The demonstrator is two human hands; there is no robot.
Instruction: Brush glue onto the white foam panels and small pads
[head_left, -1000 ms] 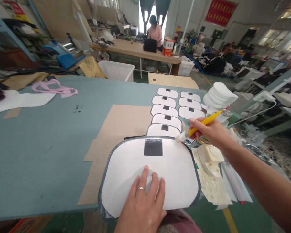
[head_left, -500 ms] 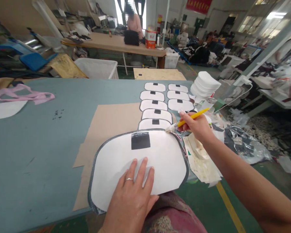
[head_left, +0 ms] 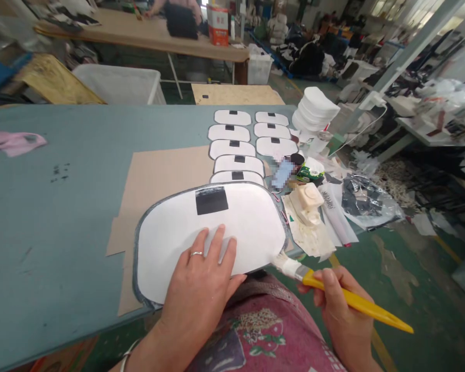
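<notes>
My left hand (head_left: 201, 281) lies flat, fingers spread, on a large white rounded panel (head_left: 178, 235) with a dark rim and a black square patch (head_left: 212, 200). The panel rests on brown cardboard (head_left: 158, 175) at the near edge of the grey-blue table (head_left: 54, 217). My right hand (head_left: 339, 310) grips a yellow-handled brush (head_left: 344, 299), whose white bristle tip touches the panel's lower right edge. Beyond the panel lie two rows of smaller white pieces (head_left: 234, 149) with black patches.
A stack of white pieces (head_left: 315, 109) stands at the table's far right, with a tin, glue-stained paper (head_left: 308, 222) and plastic bags (head_left: 366, 199) beside it. A pink cloth (head_left: 13, 140) lies far left. A white bin (head_left: 118, 85) and a long table where a person works stand behind.
My right hand has swung the brush from the panel's upper right corner down around to its lower right edge. The view has tilted down; my left hand stays pressed on the panel.
</notes>
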